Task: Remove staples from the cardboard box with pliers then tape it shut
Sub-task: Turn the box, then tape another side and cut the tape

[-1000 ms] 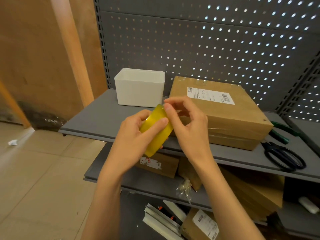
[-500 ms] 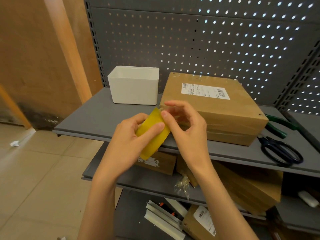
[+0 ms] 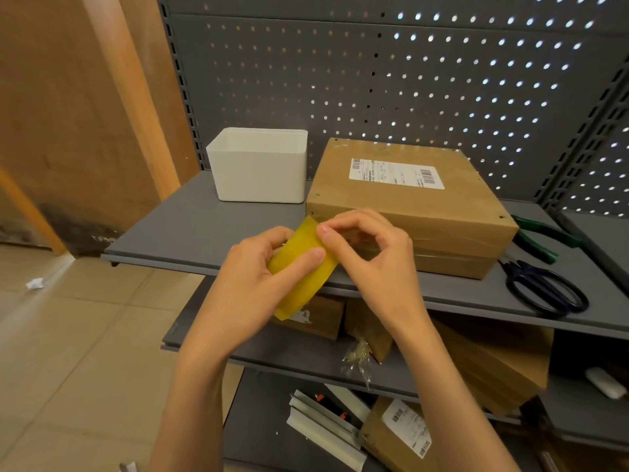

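A closed cardboard box with a white shipping label lies on the grey top shelf. In front of it, my left hand grips a yellow roll of tape, thumb across its outer face. My right hand picks at the roll's upper edge with curled fingertips, thumb and forefinger close together. Whether a tape end is lifted is not visible. Green-handled pliers lie on the shelf to the right of the box, partly hidden behind it.
A white plastic bin stands left of the box. Dark scissors lie at the shelf's right front. Lower shelves hold more cardboard boxes, metal strips and crumpled film. A pegboard wall rises behind; tiled floor is at the left.
The view has tilted and shifted slightly. Both hands stay on the tape roll; my right fingertips have moved a little along its upper edge.
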